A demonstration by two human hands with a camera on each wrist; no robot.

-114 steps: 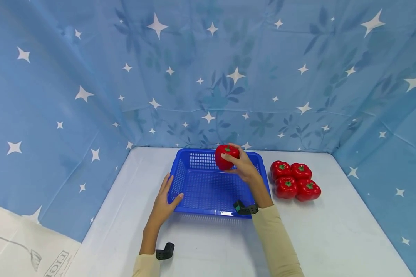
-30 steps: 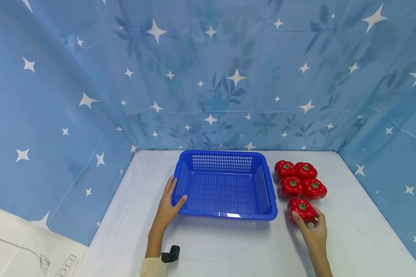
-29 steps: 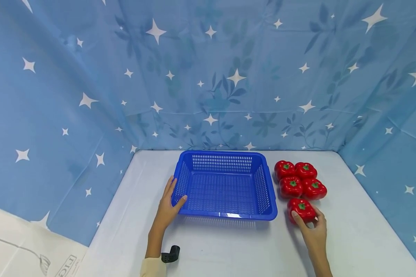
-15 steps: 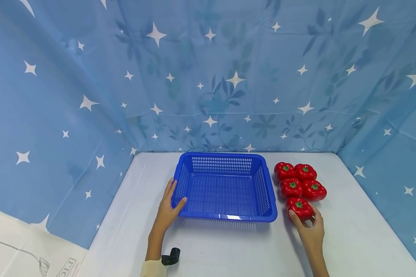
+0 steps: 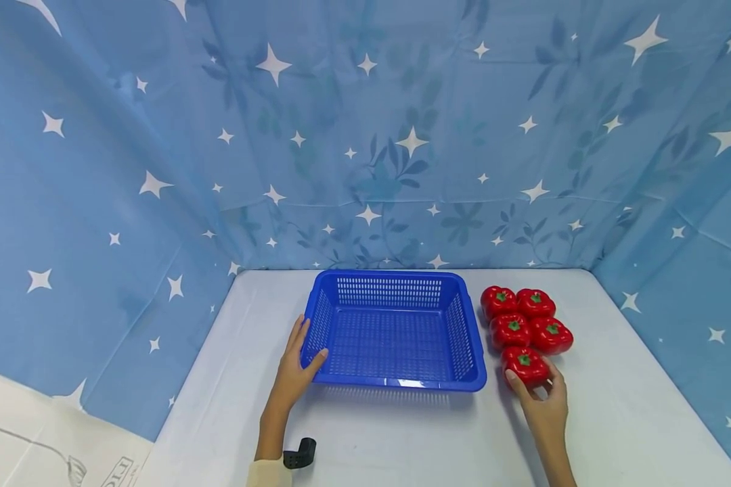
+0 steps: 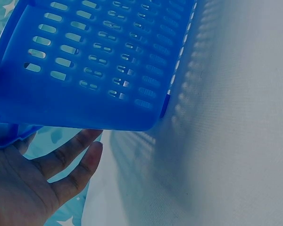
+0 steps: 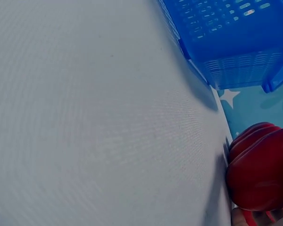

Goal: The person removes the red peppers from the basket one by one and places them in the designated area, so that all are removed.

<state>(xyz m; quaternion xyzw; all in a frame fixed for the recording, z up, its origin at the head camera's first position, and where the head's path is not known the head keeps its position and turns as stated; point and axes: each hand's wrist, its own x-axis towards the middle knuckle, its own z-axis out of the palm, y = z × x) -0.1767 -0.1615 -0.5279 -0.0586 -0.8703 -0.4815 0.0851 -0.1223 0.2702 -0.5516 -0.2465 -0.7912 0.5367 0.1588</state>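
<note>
A blue plastic basket point(image 5: 396, 383) with slotted walls stands mid-table, its bare floor showing. At its near left corner is my left hand point(image 5: 291, 374), fingers extended along the outside and thumb by the rim. The left wrist view shows these fingers point(image 6: 75, 181) spread just below the rim. My right hand point(image 5: 547, 408) holds a glossy red bell pepper point(image 5: 526, 366) with a green stem, thumb on the left and fingers on the right. This pepper sits on the table close against several other red bell peppers point(image 5: 512, 330), grouped right of the basket.
A white cloth covers the table point(image 5: 365, 439). Blue star-patterned curtains point(image 5: 365, 169) enclose the back and both sides. A black wrist device point(image 5: 300, 454) is strapped to my left wrist.
My right hand has brought the bell pepper from above the basket to the table at right, then nudged it slightly left and back against the others. The left hand has stayed at the basket.
</note>
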